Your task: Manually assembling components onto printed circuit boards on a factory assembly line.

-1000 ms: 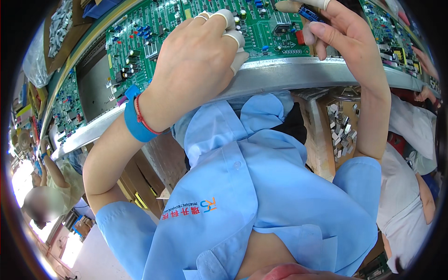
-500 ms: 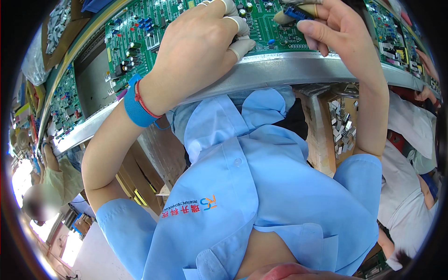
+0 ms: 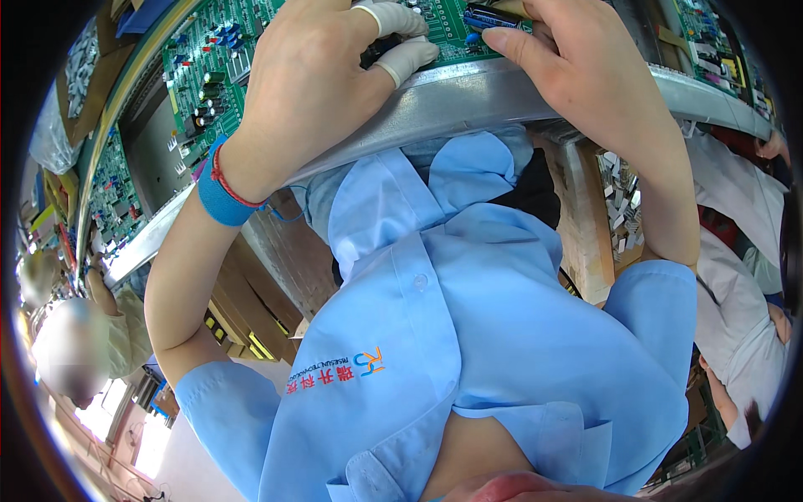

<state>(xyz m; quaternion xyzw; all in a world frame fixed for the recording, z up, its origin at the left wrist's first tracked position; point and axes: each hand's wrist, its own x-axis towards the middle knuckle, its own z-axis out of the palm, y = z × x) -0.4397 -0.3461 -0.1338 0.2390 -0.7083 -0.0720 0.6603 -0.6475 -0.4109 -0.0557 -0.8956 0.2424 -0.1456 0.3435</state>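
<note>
A green circuit board [image 3: 450, 38] filled with small parts lies at the top, behind a metal rail. My left hand [image 3: 322, 79] rests over its near edge, white finger cots on the fingers. Its thumb and fingers close on a small black part [image 3: 381, 52], mostly covered, whose kind I cannot make out. To the right, my right hand [image 3: 577, 63] pinches a dark blue cylindrical capacitor [image 3: 493, 17] lying sideways just above the board; whether it touches is unclear. A small blue disc-shaped part [image 3: 473, 38] sits on the board beside my right thumb. The upper fingertips are cut off.
The metal rail [image 3: 468, 82] runs along the front edge. More circuit boards stand at the left [image 3: 113, 180] and right [image 3: 711, 54]. A cardboard box [image 3: 100, 88] of pale parts is at the far left. Co-workers [image 3: 84, 343] sit on both sides.
My right hand has brought the capacitor left and closer to the blue disc-shaped part. My left hand has shifted slightly left, showing more of the black part. The whole view has shifted a little.
</note>
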